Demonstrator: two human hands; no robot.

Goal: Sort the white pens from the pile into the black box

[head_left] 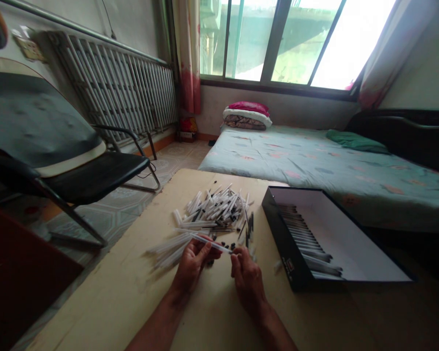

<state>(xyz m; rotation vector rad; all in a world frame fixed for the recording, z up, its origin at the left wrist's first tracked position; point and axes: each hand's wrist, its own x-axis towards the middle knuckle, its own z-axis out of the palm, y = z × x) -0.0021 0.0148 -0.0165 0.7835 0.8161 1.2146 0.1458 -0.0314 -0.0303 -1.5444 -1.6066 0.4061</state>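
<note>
A pale tabletop (106, 292) — loose heap of clear black-capped pens (215, 212), an open black box (283, 239) just beside it

**Fingers Hide the Right Hand's Grip**

The curled right hand (247, 280) hides whether it holds anything. The left hand (193, 265) covers part of a clear-barrelled pen (208, 242). Pens in the heap (215, 209) overlap, their tips too small to tell apart. The folding chair (69, 180) runs off the left edge.

Clear plastic pens (212, 209), glossy black cardboard box (289, 243)
</note>
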